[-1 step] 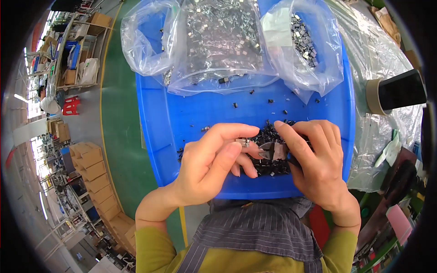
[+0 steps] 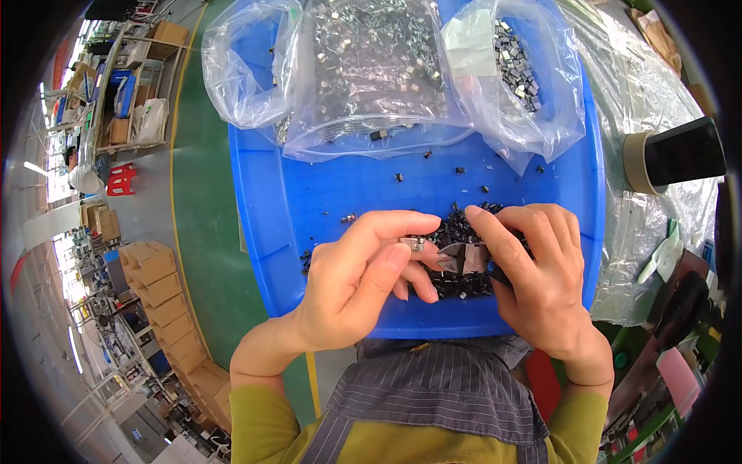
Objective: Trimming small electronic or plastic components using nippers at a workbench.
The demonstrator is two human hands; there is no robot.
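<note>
Between the thumb and forefinger of my left hand (image 2: 352, 282) is a small silvery metal connector (image 2: 414, 243). My right hand (image 2: 537, 274) is wrapped round a pair of side cutters (image 2: 464, 258), whose pointed jaws face the connector, a short gap away. The cutters' grips are mostly hidden in the palm. Beneath both hands lies a heap of small black parts (image 2: 460, 284) in a blue plastic tray (image 2: 340, 179), partly covered by my fingers.
At the tray's far side lie a clear bag (image 2: 379, 69) of small metal parts, an open bag (image 2: 533, 131) with more parts, and a crumpled clear bag (image 2: 251, 93). A tape roll (image 2: 638, 164) with a black object in it stands right. Cardboard bins (image 2: 166, 301) stand left.
</note>
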